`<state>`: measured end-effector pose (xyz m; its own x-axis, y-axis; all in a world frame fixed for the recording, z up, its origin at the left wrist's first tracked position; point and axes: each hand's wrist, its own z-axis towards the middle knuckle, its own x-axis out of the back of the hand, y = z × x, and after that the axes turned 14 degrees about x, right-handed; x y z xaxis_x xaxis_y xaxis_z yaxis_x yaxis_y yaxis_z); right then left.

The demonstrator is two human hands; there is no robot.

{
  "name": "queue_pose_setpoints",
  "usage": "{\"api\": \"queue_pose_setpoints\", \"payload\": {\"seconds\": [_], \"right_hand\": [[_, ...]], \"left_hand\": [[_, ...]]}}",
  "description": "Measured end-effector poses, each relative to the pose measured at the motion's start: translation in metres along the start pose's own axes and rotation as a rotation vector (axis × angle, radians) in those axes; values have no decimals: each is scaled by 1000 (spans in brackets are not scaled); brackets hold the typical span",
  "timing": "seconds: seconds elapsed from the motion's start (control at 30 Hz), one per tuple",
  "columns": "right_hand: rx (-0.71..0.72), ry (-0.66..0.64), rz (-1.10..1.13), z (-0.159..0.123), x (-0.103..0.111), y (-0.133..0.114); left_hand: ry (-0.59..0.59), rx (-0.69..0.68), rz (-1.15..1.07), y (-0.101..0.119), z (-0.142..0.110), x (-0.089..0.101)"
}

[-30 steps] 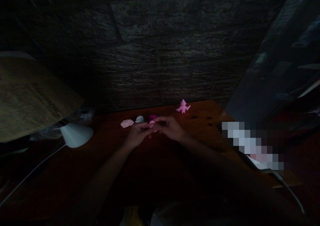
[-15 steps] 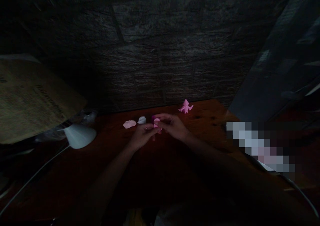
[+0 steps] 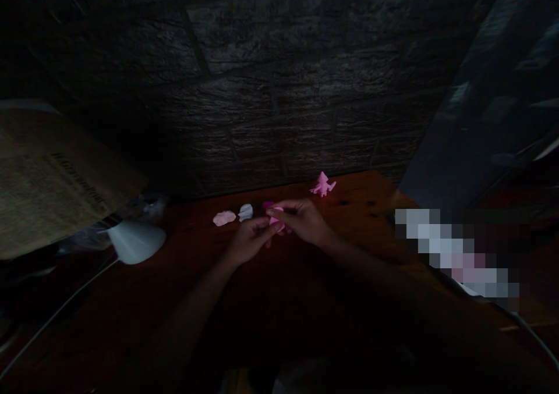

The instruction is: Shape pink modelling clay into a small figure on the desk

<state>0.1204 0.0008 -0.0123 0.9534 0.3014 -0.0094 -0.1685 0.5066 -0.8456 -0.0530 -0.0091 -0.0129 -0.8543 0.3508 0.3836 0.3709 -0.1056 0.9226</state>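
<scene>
Between my two hands is a small lump of pink modelling clay [image 3: 276, 219]. My left hand [image 3: 250, 240] pinches it from the left, thumb on top. My right hand [image 3: 308, 220] grips it from the right, its thumb pressed against the clay. Just behind my fingers lies a magenta lump [image 3: 268, 206], partly hidden. To the left of it rest a white lump [image 3: 245, 212] and a flattened pale pink lump [image 3: 224, 218]. A pink figurine [image 3: 322, 184] with a pointed head stands near the wall, beyond my right hand.
A white lamp head [image 3: 136, 241] with a cord and a brown paper bag [image 3: 56, 178] are on the left. The brick wall [image 3: 279, 91] borders the wooden table [image 3: 358, 208] at the back. On the right, a pixelated object [image 3: 454, 254] lies near a grey panel [image 3: 458, 144].
My fingers have shifted slightly on the clay, and more of its pink top shows between my thumbs. The whole view has moved a little; the figurine and the other lumps stay in place.
</scene>
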Motion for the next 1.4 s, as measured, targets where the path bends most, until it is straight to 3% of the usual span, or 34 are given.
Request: {"api": "queue_pose_setpoints", "payload": {"seconds": [0.1,0.37,0.63,0.83,1.13,1.4], "right_hand": [[-7,25,-10,1,1,3],[0,-61,18,2,2,2],[-18,-19,5,1,4,3],[17,-119,-10,1,6,4],[23,-35,-182,1,9,-4],[37,-135,-170,-2,6,3]], "left_hand": [[-25,7,-4,-1,1,0],[18,-45,82,-6,2,4],[96,-36,135,-8,0,0],[138,-45,136,-15,2,2],[206,-121,209,-1,-3,-3],[224,-97,176,-4,-1,7]]}}
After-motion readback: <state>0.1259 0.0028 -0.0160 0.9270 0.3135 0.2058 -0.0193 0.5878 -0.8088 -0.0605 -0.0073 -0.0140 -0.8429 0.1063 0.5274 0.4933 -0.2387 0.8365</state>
